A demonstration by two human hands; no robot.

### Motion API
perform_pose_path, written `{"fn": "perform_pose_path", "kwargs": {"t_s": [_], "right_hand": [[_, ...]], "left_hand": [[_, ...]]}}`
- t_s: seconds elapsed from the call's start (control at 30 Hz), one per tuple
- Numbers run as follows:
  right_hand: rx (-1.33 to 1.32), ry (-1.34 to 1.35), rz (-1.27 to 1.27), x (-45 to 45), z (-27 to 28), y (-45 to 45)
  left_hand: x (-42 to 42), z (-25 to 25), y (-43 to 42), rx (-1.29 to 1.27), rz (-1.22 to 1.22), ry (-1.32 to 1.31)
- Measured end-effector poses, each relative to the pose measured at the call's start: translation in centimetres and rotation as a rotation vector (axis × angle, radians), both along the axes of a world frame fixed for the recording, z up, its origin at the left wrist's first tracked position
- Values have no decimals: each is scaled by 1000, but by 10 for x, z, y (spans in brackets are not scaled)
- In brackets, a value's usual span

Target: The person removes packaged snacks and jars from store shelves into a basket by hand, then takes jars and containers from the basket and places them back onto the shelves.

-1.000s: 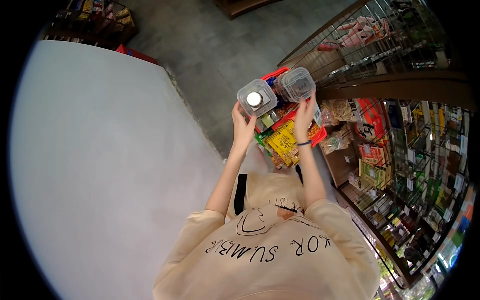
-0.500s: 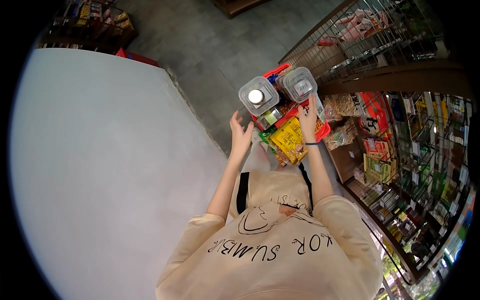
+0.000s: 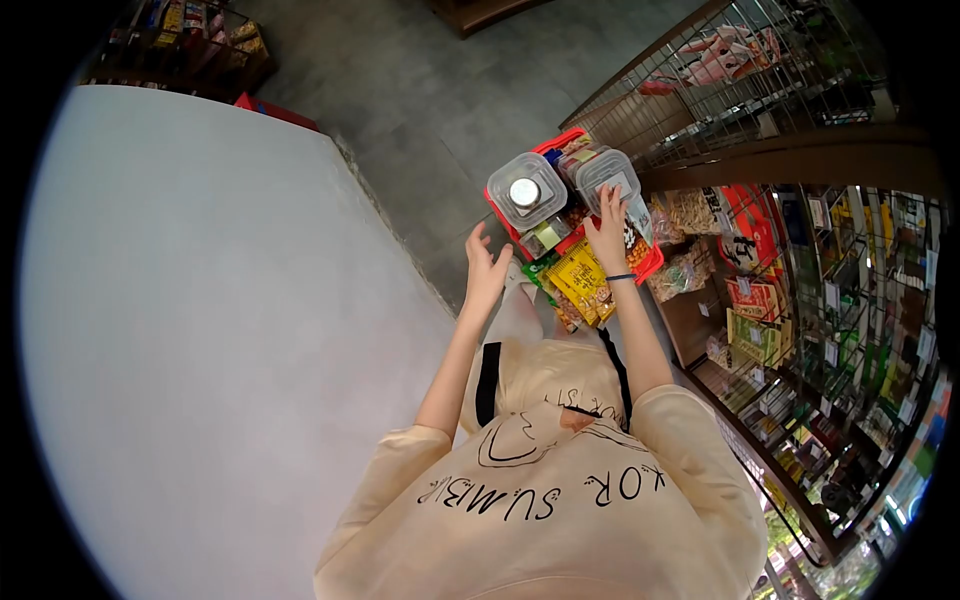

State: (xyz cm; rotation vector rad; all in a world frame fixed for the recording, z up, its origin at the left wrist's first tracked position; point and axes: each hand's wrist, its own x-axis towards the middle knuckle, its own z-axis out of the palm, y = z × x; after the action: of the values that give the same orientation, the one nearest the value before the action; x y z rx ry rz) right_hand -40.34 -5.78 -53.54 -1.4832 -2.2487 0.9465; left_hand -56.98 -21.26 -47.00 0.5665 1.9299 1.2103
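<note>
A red basket [image 3: 650,266] full of packed goods is in front of my legs. In it are a clear square tub with a white round cap [image 3: 541,207] on the left and a second clear square tub [image 3: 598,168] on the right. My right hand [image 3: 607,240] reaches over the basket, fingers stretched out at the near edge of the right tub. My left hand [image 3: 486,268] hovers just left of the basket, fingers apart, holding nothing. Yellow snack packets [image 3: 580,275] lie at the basket's near side, beside a small clear box with a green label [image 3: 546,236].
A large white surface [image 3: 230,320] fills the left side. On the right stand wire shelves [image 3: 800,300] with bagged and packaged goods, close to the basket. Grey floor [image 3: 400,110] shows ahead, with another goods rack [image 3: 190,50] at far left.
The capped tub has shifted slightly right and the right tub slightly right and down. My right hand has moved a little to the left. My left hand has moved slightly right.
</note>
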Motion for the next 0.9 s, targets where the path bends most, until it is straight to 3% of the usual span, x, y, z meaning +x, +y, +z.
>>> {"fn": "perform_pose_path", "kwargs": {"t_s": [0.9], "right_hand": [[-13,-18,6,12,6,-14]], "left_hand": [[8,6,30,60,-109,23]]}}
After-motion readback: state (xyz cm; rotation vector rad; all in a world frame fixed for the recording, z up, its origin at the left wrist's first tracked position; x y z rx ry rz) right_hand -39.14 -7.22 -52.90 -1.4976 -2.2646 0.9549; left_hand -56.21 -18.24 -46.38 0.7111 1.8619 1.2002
